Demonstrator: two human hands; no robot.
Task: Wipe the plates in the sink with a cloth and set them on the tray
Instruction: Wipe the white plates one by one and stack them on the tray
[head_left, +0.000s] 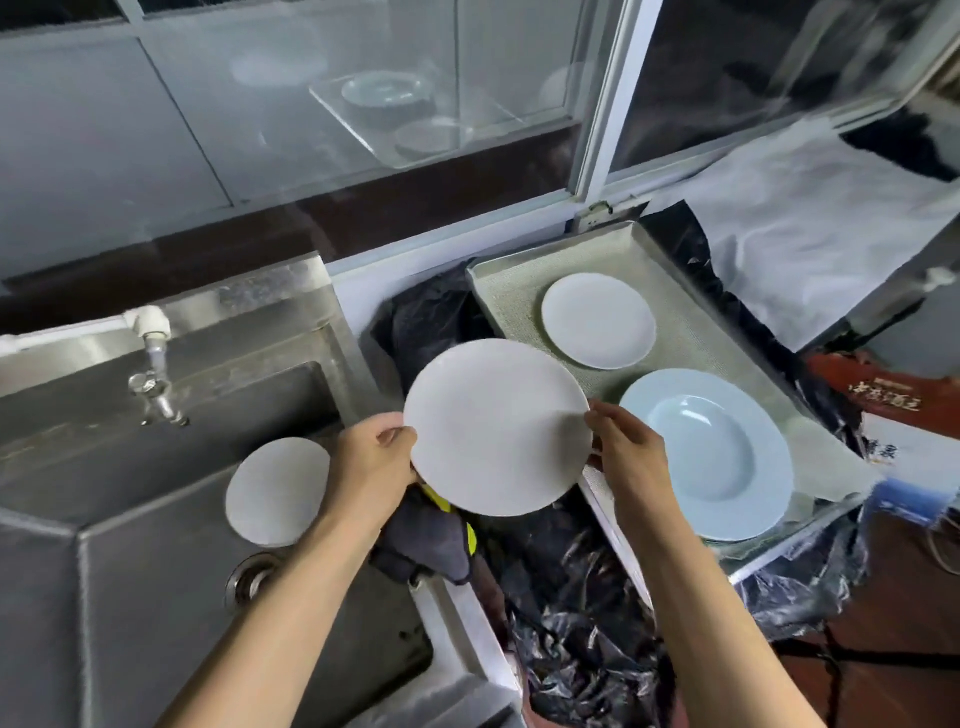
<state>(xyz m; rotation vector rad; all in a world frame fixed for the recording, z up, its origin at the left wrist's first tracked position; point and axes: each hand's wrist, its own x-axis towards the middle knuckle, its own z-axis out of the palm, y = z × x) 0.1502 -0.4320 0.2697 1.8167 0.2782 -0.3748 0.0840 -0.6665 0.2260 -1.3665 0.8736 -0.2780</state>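
Observation:
A large white plate (496, 426) hangs in the air between the sink and the tray. My left hand (374, 462) grips its left rim, and a dark grey cloth with a yellow edge (431, 540) hangs below that hand. My right hand (626, 447) pinches the plate's right rim. A small white plate (278, 491) lies in the steel sink (130, 499). On the metal tray (691, 291) sit a small white plate (597, 320) at the back and a pale blue deep plate (709, 452) in front.
A tap (153, 379) juts over the sink's back left. The sink drain (247, 577) is below the small plate. Black plastic sheeting (571, 597) covers the counter between sink and tray. A window (363, 93) stands behind, and white sheeting (810, 223) lies at the right.

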